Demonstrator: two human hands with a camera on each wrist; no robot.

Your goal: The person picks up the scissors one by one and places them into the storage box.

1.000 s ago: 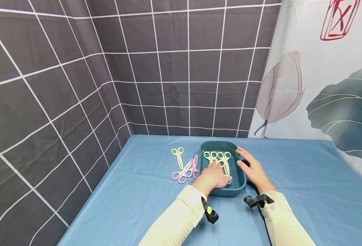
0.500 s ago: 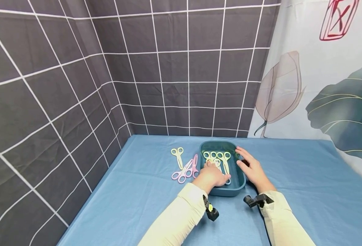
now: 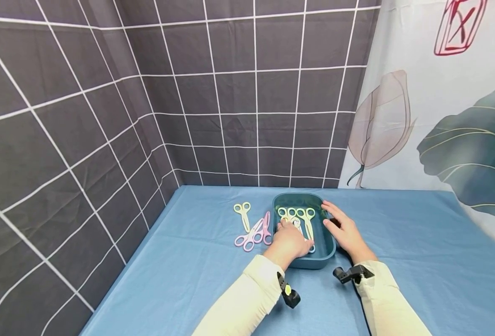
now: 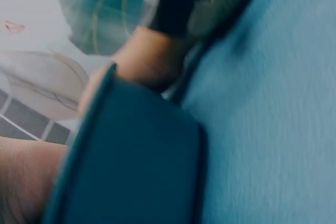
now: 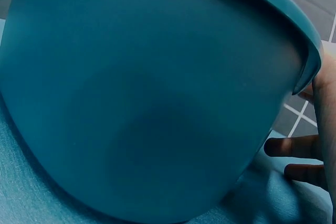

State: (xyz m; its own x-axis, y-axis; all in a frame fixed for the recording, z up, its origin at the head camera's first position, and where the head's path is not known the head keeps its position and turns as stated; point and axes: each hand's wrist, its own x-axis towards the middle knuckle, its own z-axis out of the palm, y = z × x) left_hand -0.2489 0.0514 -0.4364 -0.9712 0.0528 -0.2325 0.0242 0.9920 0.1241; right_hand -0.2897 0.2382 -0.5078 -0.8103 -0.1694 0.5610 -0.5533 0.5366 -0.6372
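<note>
Just left of the left hand (image 3: 289,240), outside the bin (image 3: 329,240), three pairs of scissors lie on the blue cloth (image 3: 193,266). Yellow scissors (image 3: 243,216) lie furthest out, a little beyond the fingers; then come purple scissors (image 3: 253,230), crossing or touching pink scissors (image 3: 266,227) close by the bin's left wall. If the left arm swung low that way, its sleeve could catch this overlapping pair and scatter it.

The left hand reaches over the near left wall into the bin, palm down, fingers forward, thumb toward the right. Its fingertips are down among the scissors there; whether they pinch one or only press, the pictures cannot tell. Just ahead of the fingers lie light yellow scissors (image 3: 287,212), partly covered; ahead of the thumb lie green-yellow scissors (image 3: 306,215), blades toward the person. A pale blue handle (image 3: 312,248) shows by the thumb. Because these lie so close, a finger hooking one loop could drag a neighbour askew.

At the bin's right side, the right hand (image 3: 346,235) has its fingers extended and parted along the rim, curled round nothing. Such a light touch may steady the bin poorly: a hard push from the left hand could slide or turn it.
</note>
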